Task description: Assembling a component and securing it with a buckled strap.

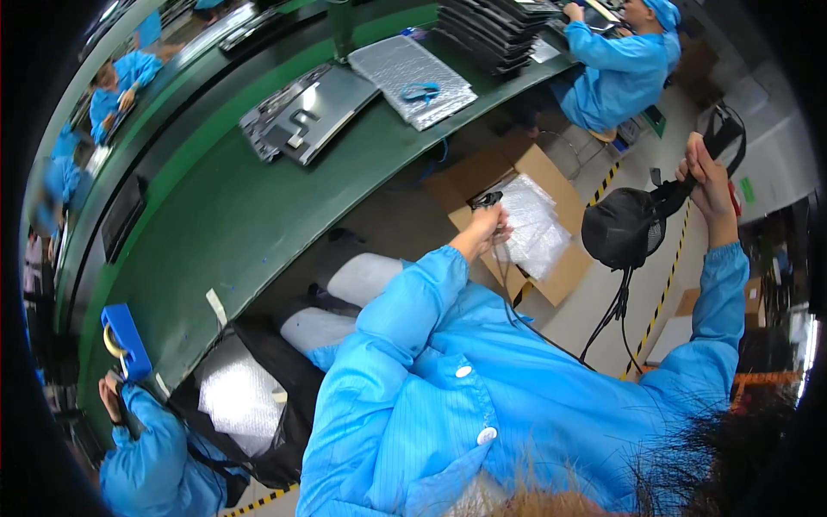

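My right hand (711,181) is raised at the right, its fingers closed round the black straps above a rounded black pouch (622,228). The pouch hangs down and looks partly mesh-sided. Thin black cords (617,312) trail below it. In front of my body, my left hand (488,229) is closed on a small black device on a cable (488,199). Its exact kind is not clear. That cable runs down across my blue smock towards the cords. Beyond my left hand stands an open cardboard box (560,177) with silvery bubble-wrap sheets (532,226) in it.
A long green workbench (202,220) curves along the left, bearing laptop-like panels (319,112), bubble-wrap bags (413,73) and a black tray stack (491,34). A blue tape dispenser (127,340) and a black-lined bin (289,362) are lower left. Co-workers sit nearby (616,73) (164,457).
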The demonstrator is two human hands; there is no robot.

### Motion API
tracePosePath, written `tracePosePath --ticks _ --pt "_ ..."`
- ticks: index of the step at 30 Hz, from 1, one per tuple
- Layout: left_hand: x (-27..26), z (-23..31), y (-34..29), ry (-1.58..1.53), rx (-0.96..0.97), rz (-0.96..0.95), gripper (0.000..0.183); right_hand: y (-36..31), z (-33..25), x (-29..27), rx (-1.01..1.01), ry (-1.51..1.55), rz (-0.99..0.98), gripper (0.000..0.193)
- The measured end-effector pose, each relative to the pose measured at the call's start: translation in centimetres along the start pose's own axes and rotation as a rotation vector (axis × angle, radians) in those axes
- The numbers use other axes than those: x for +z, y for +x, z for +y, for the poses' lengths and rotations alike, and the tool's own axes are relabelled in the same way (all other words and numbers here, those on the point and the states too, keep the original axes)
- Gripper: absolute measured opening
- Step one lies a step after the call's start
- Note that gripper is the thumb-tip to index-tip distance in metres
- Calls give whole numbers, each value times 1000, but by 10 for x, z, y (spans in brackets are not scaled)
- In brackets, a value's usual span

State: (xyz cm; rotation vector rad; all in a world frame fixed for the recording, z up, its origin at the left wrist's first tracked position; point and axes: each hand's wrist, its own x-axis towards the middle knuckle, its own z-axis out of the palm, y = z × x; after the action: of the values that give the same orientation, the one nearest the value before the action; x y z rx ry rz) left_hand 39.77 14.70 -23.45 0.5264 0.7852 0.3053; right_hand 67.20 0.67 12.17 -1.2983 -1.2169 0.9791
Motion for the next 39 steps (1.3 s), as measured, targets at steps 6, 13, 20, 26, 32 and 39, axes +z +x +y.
tracePosePath --ticks 6,13,20,26,32,39 --pt "-36 -84 17 1007 159 -290 39 -1 19 -1 254 -84 -159 37" --pt "-171 -40 -253 385 568 318 23 -51 66 -14 627 -76 -197 33" --pt "-245 -239 -398 583 131 1064 30 -84 158 28 1333 -47 -593 28" --pt "-217 -286 -417 341 98 1198 33 -158 208 84 1510 -560 -943 36" --pt "-190 -305 -426 168 124 1291 35 -216 326 63 1375 -587 -686 34" --pt "-168 -301 -427 70 138 1327 38 -177 369 112 1261 -658 -435 34"
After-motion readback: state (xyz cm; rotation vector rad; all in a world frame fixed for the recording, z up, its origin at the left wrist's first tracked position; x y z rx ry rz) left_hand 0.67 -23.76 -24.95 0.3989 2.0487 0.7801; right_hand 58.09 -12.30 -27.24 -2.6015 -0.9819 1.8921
